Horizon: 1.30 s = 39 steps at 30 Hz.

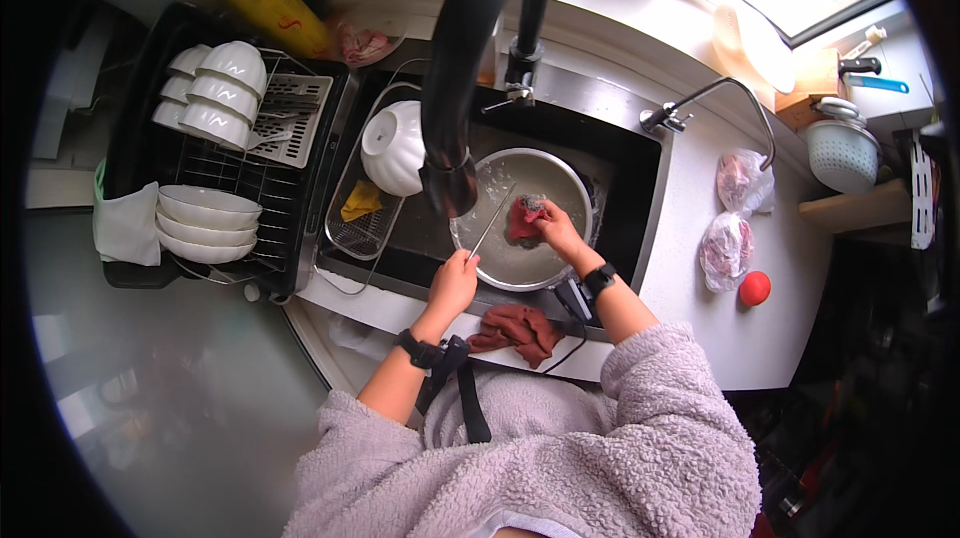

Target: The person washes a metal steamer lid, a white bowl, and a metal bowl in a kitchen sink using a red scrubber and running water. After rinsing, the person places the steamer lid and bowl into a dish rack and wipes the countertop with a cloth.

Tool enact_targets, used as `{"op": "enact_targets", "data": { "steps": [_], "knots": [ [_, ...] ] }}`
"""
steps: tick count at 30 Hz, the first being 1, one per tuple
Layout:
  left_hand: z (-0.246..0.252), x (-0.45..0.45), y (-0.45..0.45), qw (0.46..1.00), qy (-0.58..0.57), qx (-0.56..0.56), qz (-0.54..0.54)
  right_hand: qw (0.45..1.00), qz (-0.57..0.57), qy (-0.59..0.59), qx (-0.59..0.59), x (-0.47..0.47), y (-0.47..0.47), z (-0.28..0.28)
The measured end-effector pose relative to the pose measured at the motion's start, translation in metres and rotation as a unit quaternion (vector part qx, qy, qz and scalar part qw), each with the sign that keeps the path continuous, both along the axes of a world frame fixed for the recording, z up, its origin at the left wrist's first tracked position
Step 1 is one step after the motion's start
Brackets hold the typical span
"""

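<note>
My left hand is closed around one end of a thin metal utensil, perhaps a chopstick, whose other end points up over a round metal basin. Cloudy water with some suds is in the basin, which sits in the dark sink. In my right hand is a red cloth, with something grey and mesh-like bunched at its top, over the water. A brown-red cloth lies on the sink's front edge between my forearms.
A black faucet arches over the sink. Left of the basin, a white fluted bowl and yellow cloth are in a wire basket. Further left stands a dish rack with bowls. Bagged meat and a red ball-like object lie at right.
</note>
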<state>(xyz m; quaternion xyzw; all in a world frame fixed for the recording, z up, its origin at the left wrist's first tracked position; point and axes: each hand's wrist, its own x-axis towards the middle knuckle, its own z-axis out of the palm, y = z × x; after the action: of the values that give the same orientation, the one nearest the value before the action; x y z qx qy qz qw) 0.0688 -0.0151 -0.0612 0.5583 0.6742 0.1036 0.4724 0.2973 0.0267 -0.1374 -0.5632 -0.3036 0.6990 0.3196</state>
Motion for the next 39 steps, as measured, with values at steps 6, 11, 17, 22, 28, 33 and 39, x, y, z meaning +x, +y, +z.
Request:
{"op": "enact_targets", "data": {
  "steps": [6, 11, 17, 22, 28, 33, 39],
  "knots": [
    [0.024, 0.053, 0.007, 0.995, 0.068, 0.063, -0.042, 0.921, -0.213, 0.319, -0.073, -0.022, -0.029, 0.069],
    [0.031, 0.074, -0.004, 0.982, 0.13, 0.084, -0.106, 0.92, -0.321, 0.221, -0.025, -0.057, -0.031, 0.07],
    [0.018, 0.062, -0.018, 0.982, -0.05, 0.164, -0.076, 0.927, -0.348, 0.133, -0.032, -0.053, -0.024, 0.059],
    [0.033, 0.033, -0.032, 0.955, -0.253, -0.146, 0.047, 0.903, -0.42, 0.086, -0.03, -0.022, 0.018, 0.049],
    [0.048, 0.047, -0.025, 0.987, -0.037, 0.155, 0.007, 0.929, -0.356, 0.094, -0.048, -0.065, -0.007, 0.067],
    [0.056, 0.029, -0.021, 0.989, -0.057, 0.134, -0.009, 0.951, -0.303, 0.055, 0.012, -0.068, -0.006, 0.057],
    [0.09, -0.042, -0.04, 0.978, -0.204, -0.011, 0.051, 0.966, -0.217, -0.139, 0.011, 0.009, 0.047, 0.031]
  ]
}}
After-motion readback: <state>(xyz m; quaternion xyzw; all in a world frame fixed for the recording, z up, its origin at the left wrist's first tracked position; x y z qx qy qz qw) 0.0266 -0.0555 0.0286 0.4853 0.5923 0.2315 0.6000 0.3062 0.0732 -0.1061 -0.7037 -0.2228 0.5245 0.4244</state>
